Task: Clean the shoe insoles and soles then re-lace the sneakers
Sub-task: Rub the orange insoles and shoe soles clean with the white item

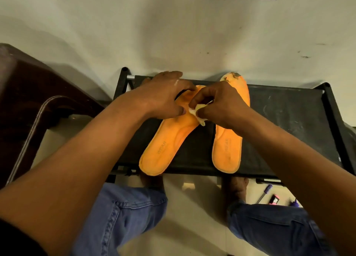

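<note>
- Orange left insole (163,144) lies angled on the black rack (289,121), beside the right insole (228,150).
- Left hand (163,96) presses down on its toe end, fingers spread.
- Right hand (221,103) pinches a pale wipe (198,111) against the left insole.

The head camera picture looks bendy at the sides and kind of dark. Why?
Head view: the wide-angle lens bows the black fabric-topped rack and stretches the forearms near the edges. Light is dim and warm, with soft shadows on the pale wall. The two orange foam insoles stay fairly sharp; corners blur.
</note>
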{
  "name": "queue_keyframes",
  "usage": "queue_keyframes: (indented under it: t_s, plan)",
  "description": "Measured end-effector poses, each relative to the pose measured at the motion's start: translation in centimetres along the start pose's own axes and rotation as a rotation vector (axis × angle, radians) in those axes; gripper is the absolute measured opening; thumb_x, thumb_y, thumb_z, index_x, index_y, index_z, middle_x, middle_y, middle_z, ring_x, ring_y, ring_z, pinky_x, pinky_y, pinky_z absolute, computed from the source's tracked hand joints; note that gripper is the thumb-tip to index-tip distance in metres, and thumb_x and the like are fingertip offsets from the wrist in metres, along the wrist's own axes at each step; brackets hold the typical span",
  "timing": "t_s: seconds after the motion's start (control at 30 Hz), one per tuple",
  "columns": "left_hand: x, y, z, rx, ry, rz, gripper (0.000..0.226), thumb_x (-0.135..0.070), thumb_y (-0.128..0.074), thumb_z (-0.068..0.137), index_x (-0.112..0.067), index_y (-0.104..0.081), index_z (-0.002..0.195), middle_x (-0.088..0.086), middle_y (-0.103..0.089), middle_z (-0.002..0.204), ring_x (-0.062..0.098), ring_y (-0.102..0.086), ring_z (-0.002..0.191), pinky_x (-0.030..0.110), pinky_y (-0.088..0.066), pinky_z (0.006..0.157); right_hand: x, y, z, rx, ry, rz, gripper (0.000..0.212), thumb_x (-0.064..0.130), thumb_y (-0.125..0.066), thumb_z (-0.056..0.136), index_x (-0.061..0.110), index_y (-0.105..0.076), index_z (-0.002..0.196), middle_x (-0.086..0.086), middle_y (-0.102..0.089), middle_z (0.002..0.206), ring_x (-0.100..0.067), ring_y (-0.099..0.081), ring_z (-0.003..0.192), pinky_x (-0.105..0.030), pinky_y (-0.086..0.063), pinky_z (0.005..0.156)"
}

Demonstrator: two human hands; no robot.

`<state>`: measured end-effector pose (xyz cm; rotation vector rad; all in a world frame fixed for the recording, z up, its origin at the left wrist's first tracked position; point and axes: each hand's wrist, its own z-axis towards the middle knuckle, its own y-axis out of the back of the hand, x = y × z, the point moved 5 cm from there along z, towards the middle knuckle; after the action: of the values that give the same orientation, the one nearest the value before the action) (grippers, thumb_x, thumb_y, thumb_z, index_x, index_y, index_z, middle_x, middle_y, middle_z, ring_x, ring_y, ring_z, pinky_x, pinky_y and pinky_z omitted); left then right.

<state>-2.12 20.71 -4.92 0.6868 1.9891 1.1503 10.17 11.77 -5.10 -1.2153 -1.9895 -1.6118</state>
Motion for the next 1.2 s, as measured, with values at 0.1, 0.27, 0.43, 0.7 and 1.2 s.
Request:
queue_keyframes:
  t_s: [0.1, 0.27, 0.43, 0.7, 1.2]
  plan:
    - [-2.0, 1.1, 0.1, -0.132, -0.087, -0.108, 0.057, -0.034, -0.074, 0.088, -0.026, -0.056, 0.142, 0.005, -0.059, 0.137, 0.024, -0.054, 0.125, 0.048, -0.049, 0.101, -0.4, 1.6, 0.3, -0.038, -0.029, 0.015, 0.03, -0.003, -0.072, 0.081, 0.02, -0.08, 0.099, 0.005, -0.069, 0.099, -0.007, -0.062, 0.085, -0.019, -0.056, 0.065]
    - [-4.7, 1.5, 1.3, -0.208, -0.115, -0.158, 0.046, -0.031, -0.07, 0.09, -0.028, -0.062, 0.135, -0.002, -0.066, 0.13, 0.019, -0.062, 0.114, 0.044, -0.055, 0.092, -1.3, 5.3, -0.2, -0.17, -0.027, -0.046, 0.031, -0.006, -0.07, 0.078, 0.021, -0.079, 0.092, 0.011, -0.065, 0.088, -0.003, -0.06, 0.077, -0.006, -0.04, 0.051]
    - [-8.2, 1.2, 2.7, -0.178, -0.1, -0.138, 0.058, -0.038, -0.071, 0.089, -0.031, -0.054, 0.143, -0.001, -0.059, 0.141, 0.022, -0.058, 0.123, 0.047, -0.052, 0.097, -3.8, 9.8, -1.7, -0.292, -0.1, -0.06, 0.024, -0.001, -0.075, 0.08, 0.022, -0.076, 0.083, 0.007, -0.067, 0.083, -0.011, -0.066, 0.08, -0.023, -0.057, 0.065]
    - [-16.0, -1.1, 5.0, -0.112, -0.205, -0.06, 0.049, -0.048, -0.069, 0.087, -0.026, -0.06, 0.129, 0.001, -0.062, 0.119, 0.021, -0.061, 0.107, 0.044, -0.056, 0.086, -8.7, 16.7, -5.7, -0.506, -0.186, 0.017, 0.01, 0.011, -0.083, 0.075, 0.021, -0.08, 0.076, 0.011, -0.071, 0.072, -0.006, -0.068, 0.073, -0.028, -0.057, 0.068]
    - [-26.9, -7.9, 7.3, 0.088, -0.25, 0.181, 0.079, -0.05, -0.071, 0.085, -0.039, -0.034, 0.153, 0.001, -0.016, 0.166, 0.031, -0.015, 0.152, 0.056, -0.025, 0.12, -25.6, 24.4, -16.5, -0.832, -0.484, 0.155, 0.008, 0.013, -0.084, 0.079, 0.018, -0.078, 0.078, 0.001, -0.075, 0.08, -0.015, -0.073, 0.079, -0.041, -0.062, 0.082]
